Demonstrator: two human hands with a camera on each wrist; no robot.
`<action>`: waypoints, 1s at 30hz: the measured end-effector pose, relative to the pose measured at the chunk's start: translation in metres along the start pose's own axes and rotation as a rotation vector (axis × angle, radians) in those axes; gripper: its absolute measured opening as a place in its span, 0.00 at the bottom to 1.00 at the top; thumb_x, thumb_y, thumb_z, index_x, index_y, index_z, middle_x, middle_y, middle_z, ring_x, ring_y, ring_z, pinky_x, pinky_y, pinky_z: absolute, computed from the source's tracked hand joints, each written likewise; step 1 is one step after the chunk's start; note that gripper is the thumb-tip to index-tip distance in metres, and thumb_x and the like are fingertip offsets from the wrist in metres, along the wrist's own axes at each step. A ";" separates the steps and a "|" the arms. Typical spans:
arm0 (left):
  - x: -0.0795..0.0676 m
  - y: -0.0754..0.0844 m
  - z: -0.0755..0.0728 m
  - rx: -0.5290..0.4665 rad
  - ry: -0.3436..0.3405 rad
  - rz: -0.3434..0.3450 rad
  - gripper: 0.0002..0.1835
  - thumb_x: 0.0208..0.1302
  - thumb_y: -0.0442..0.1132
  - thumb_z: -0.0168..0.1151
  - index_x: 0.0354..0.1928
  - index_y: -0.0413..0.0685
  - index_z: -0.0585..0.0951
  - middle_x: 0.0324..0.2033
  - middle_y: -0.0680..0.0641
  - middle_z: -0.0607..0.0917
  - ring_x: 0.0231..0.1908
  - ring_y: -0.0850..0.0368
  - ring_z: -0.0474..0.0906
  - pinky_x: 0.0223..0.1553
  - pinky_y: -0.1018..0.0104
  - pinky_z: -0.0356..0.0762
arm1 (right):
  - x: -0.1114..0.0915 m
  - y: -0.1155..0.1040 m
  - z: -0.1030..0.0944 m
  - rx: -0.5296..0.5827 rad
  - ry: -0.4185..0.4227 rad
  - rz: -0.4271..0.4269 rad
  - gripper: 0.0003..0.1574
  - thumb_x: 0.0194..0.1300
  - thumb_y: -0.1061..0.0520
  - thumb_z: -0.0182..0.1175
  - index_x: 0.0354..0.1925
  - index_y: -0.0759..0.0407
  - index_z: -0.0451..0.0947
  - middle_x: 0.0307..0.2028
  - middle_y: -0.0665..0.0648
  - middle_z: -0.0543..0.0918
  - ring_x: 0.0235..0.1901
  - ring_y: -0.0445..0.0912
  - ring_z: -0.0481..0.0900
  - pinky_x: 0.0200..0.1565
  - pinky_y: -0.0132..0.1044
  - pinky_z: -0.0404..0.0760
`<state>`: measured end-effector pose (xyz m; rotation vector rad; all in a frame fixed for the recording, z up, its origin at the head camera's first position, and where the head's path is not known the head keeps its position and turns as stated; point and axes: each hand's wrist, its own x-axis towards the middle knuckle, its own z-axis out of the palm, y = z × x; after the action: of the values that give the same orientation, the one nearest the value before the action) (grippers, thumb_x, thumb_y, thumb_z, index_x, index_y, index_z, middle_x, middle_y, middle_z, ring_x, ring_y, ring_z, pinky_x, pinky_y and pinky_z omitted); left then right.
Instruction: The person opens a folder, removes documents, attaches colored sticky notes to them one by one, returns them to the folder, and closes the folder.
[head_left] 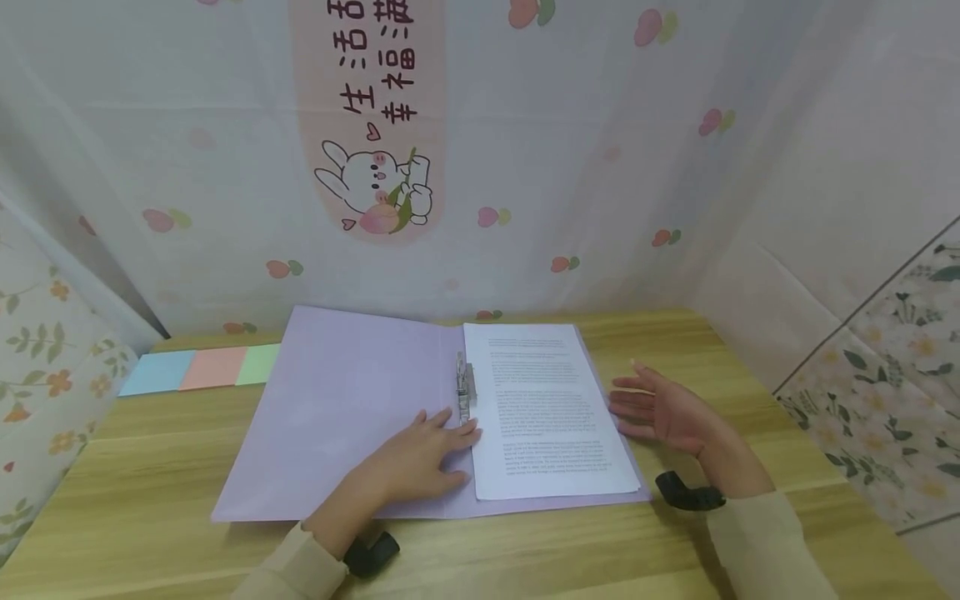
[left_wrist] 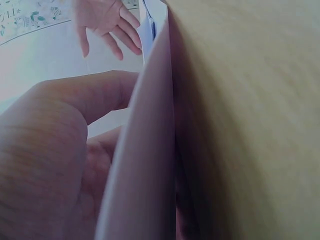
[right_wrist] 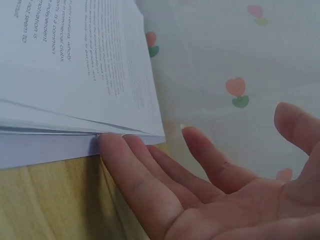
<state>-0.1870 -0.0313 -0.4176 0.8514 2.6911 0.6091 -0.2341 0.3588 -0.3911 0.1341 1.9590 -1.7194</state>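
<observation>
A light purple folder (head_left: 337, 400) lies spread out on the wooden table. Along its spine runs a metal clip (head_left: 463, 387), and a stack of printed paper (head_left: 551, 408) covers the right side. My left hand (head_left: 420, 462) rests on the folder just below the clip, its fingertips at the left edge of the sheets. On the other side, my right hand (head_left: 667, 412) has its palm turned up and its fingers nearly straight. Those fingertips (right_wrist: 112, 142) touch the right edge of the stack in the right wrist view.
Blue (head_left: 156, 372), pink (head_left: 212, 368) and green (head_left: 257, 364) paper pieces lie in a row left of the folder. A patterned curtain (head_left: 525, 167) hangs behind the table (head_left: 135, 467). Each wrist carries a black mount (head_left: 686, 492).
</observation>
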 end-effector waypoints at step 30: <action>0.001 -0.005 0.002 0.007 -0.015 0.001 0.33 0.67 0.51 0.63 0.73 0.55 0.71 0.74 0.54 0.68 0.78 0.38 0.53 0.76 0.33 0.49 | 0.013 0.011 0.017 -0.364 0.114 -0.092 0.45 0.78 0.41 0.50 0.73 0.75 0.57 0.57 0.68 0.82 0.49 0.47 0.83 0.55 0.43 0.81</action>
<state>-0.1896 -0.0338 -0.4213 0.8563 2.6812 0.5914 -0.2353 0.3413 -0.4080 0.0111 2.3592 -1.4052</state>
